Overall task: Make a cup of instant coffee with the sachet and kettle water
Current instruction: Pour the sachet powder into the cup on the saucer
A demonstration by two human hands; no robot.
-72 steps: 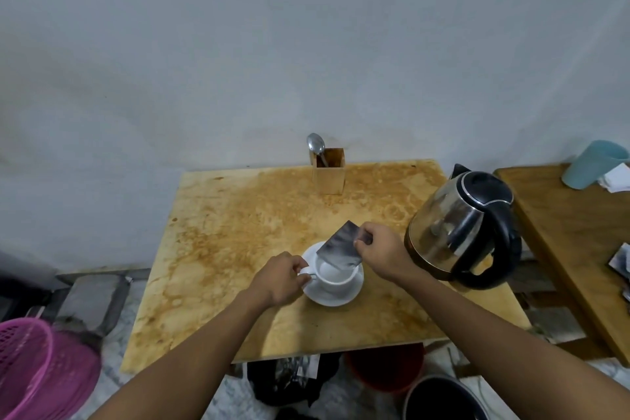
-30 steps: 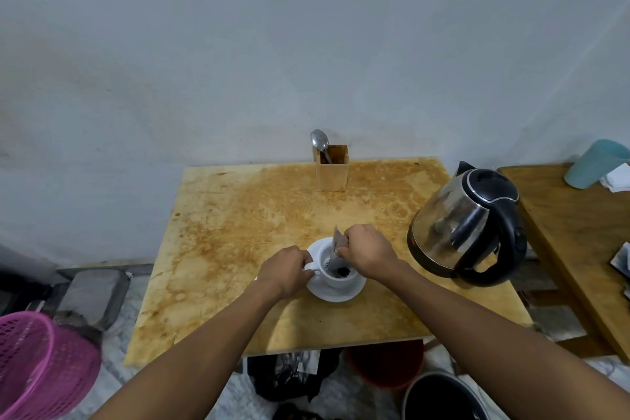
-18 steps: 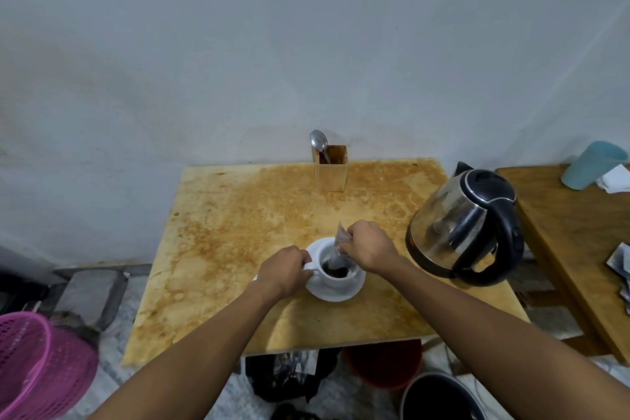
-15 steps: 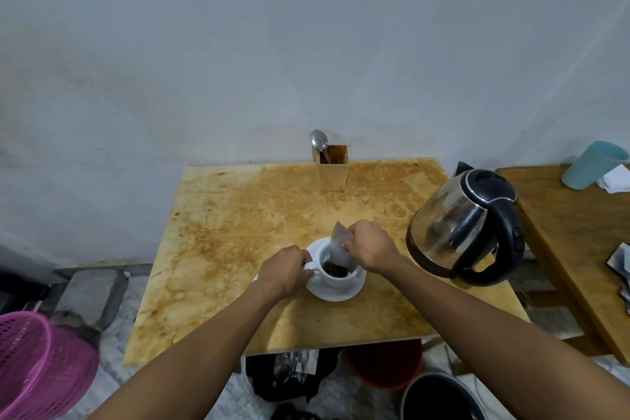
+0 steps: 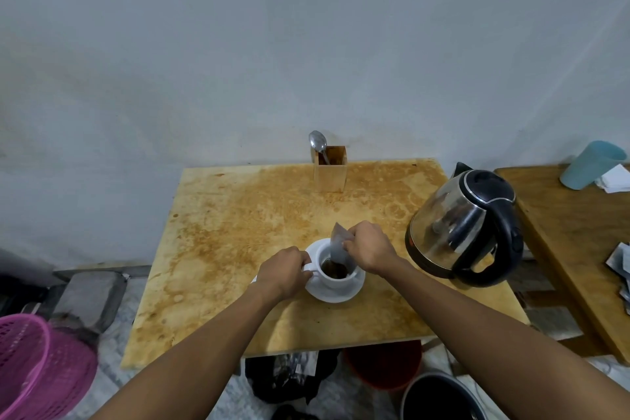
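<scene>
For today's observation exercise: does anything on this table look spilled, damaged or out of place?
No spill shows. The table is blotched with brown stains all over. The right hand tips the sachet into the cup, where brown powder lies; the left hand steadies it. The kettle stands upright.

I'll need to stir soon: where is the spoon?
The spoon stands in the wooden holder at the table's far edge, by the wall, behind the cup.

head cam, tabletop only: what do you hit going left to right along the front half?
left hand on the cup's handle → white cup on its saucer, with the sachet tipped into it → right hand pinching the sachet → kettle.
</scene>
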